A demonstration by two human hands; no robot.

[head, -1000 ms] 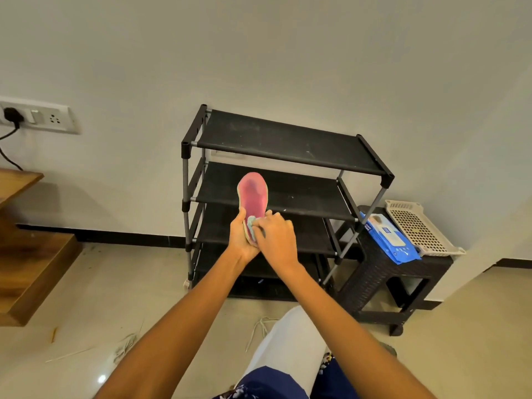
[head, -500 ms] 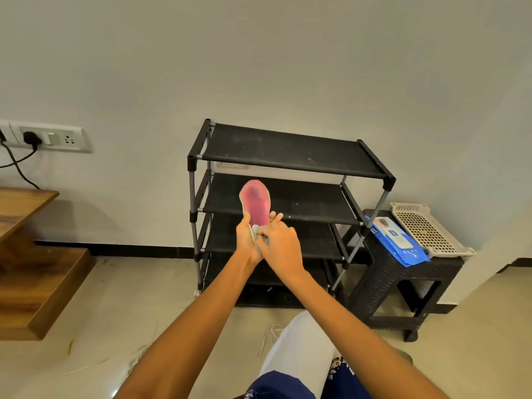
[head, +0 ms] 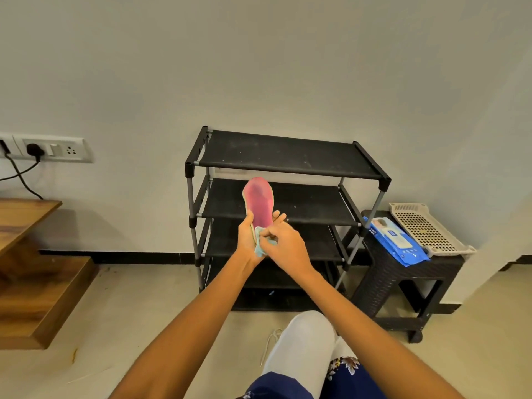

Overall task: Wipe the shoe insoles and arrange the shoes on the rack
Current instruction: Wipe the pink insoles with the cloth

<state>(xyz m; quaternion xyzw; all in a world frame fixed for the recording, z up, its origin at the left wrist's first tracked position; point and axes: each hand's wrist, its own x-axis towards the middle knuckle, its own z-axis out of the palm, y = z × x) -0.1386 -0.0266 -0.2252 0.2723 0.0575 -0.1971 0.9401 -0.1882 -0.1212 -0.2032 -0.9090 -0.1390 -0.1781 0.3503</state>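
Left hand point(head: 248, 237) grips the pink insole point(head: 260, 203) upright before the black rack point(head: 288, 156); right hand point(head: 283, 245) pinches a light-blue wipe point(head: 260, 246) against its heel. Compared with a second earlier, the wipe sits slightly lower.

Rack at the wall, hands and insole in front of it.
The rack point(head: 288, 197) stands against the wall; right of it is a stool point(head: 403, 283) with a wipes pack point(head: 395, 241) and a tray point(head: 426, 230) on top, the tray right of the pack. The left hand point(head: 247, 237) holds the insole point(head: 259, 201) upright before the rack, the right hand point(head: 286, 244) just beside. Wooden steps point(head: 28, 269) lie far left, below a wall socket point(head: 54, 149).
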